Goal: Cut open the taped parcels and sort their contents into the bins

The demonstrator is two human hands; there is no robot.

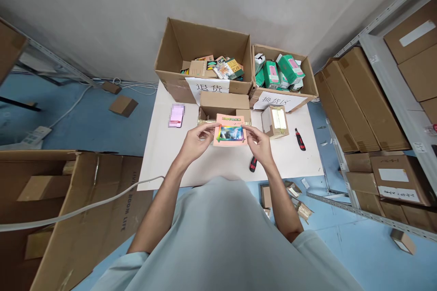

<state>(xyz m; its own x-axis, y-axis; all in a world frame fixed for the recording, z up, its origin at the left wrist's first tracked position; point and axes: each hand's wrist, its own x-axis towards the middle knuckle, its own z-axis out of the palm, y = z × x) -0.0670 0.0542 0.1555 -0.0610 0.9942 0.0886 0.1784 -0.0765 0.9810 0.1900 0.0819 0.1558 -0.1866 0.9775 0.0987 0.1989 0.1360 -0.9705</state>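
Observation:
A pink book [231,142] with a colourful picture on its cover is held up between my two hands. My left hand [199,140] grips its left edge, and my right hand [258,142] pinches the right edge. Just behind the book stands an open small carton [224,100], its front partly covered by the book. A red and black box cutter [253,164] lies beside my right wrist, partly under the hand. To the right is a taped small box [275,122], and past it a second box cutter [300,139].
Two large labelled cartons stand at the table's back: a book carton [174,86] and a carton of green boxes [312,88]. A phone [176,115] lies left on the white table [153,145]. Shelves [382,59] with cartons line the right; a cable [102,202] crosses at left.

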